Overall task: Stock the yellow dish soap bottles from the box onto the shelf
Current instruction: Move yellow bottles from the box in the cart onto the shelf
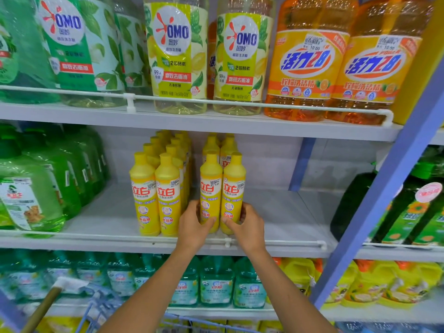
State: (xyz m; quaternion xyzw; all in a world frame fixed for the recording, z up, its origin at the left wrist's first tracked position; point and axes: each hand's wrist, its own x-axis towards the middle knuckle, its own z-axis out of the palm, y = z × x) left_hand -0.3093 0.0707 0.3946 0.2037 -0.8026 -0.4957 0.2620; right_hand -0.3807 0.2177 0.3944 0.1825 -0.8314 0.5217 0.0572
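Fingers curled | left hand grips glossy left bottle | right hand grips right bottle

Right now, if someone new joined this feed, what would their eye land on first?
Two yellow dish soap bottles at the front of the middle shelf: the left grip holds the left bottle, the right grip the right bottle, side by side. Just left stands a deeper block of matching yellow bottles. Above, big orange jugs fill the right end of the upper shelf.

Perhaps sixteen yellow bottles, two hands
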